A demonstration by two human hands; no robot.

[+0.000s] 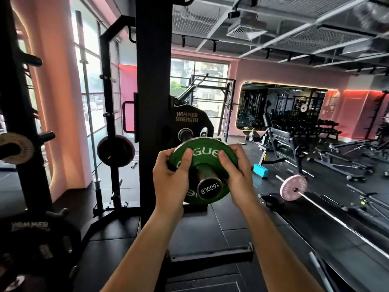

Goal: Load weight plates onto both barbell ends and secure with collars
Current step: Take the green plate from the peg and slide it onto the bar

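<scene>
Both hands clamped on a green plate [205,153], already threaded on the bar sleeve [205,175]. Left hand [170,175] gripping the left rim, thumb pressed flat on the face; right hand [235,171] gripping the right rim, thumb likewise on the face. Sleeve end cap [210,188] jutting out past the plate. Black plate [189,121] further up the sleeve, a gap between. Rack post [153,102] close on the left; open floor [221,228] below and right.

dark tiled floor [223,220], pink-plated barbell [293,189], blue block [261,170]
</scene>
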